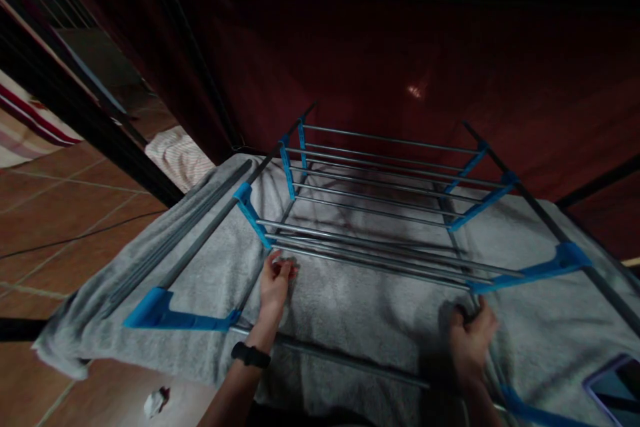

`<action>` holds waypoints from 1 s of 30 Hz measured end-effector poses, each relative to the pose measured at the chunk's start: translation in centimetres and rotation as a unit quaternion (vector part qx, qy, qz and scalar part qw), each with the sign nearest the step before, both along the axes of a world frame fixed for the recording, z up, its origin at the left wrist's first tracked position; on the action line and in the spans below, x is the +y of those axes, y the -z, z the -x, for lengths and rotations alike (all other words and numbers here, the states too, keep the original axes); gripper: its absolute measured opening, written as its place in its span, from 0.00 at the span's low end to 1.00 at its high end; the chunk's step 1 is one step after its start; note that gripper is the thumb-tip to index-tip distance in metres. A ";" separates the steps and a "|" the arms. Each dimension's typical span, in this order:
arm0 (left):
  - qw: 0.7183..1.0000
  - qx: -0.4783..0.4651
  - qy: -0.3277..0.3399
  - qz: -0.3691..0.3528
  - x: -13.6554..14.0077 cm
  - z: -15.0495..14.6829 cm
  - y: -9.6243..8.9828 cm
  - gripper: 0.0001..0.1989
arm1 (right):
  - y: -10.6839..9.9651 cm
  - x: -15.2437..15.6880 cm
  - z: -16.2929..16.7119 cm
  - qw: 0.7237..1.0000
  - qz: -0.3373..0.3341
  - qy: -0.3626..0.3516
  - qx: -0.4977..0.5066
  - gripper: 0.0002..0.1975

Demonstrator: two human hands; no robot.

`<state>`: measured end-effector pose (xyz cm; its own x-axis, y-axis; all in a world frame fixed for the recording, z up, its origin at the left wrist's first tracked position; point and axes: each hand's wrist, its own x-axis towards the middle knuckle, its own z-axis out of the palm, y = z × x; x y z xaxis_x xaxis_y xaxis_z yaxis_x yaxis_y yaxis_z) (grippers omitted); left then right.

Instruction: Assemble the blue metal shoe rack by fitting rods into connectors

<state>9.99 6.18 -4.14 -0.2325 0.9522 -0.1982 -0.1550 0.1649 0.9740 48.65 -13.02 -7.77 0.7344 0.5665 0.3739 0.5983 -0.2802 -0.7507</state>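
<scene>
A rack of grey metal tubes with blue plastic brackets lies on a grey blanket (pixel 350 320). Its thin crossbars (pixel 370 248) run between a left blue bracket (pixel 254 217) and a right blue bracket (pixel 533 275). Just below the left end of the nearest crossbars is my left hand (pixel 274 283), fingers bent and thumb apart, with no held object visible. My right hand (pixel 473 340) hovers under the right bracket, its thumb and index finger apart around a dark gap. Whether either hand touches the frame is unclear. Another blue bracket (pixel 175 315) sits at the near left.
Loose grey tubes (pixel 180 233) lie along the blanket's left side. A phone (pixel 617 387) rests at the lower right. Dark red cloth (pixel 350 67) hangs behind, framed by black bars. Crumpled white paper (pixel 154 404) and a cable (pixel 90 233) are on the tiled floor.
</scene>
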 end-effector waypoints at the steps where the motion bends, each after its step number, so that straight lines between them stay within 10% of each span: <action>1: 0.999 0.019 0.036 0.015 0.1 0.1 0.1 0.22 | -0.2 -0.2 1.2 0.999 0.007 -0.003 -0.038 0.30; 7: 0.951 0.212 0.224 -0.007 0.4 0.1 -0.6 0.10 | -5.4 1.5 6.7 0.966 0.007 -0.126 -0.227 0.20; 13: 0.933 0.263 0.244 -0.034 0.6 -0.5 -0.5 0.07 | -10.9 6.7 7.6 0.932 -0.023 -0.176 -0.315 0.20; 30: 0.913 0.317 0.258 -0.012 2.6 0.1 0.9 0.13 | -14.7 10.3 6.5 0.908 0.129 -0.258 -0.304 0.11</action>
<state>9.86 8.79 -5.09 0.1865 0.9697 -0.1576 0.5327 0.0350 0.8456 42.13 -2.75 6.90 0.0495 0.9028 0.4272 0.9817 0.0347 -0.1870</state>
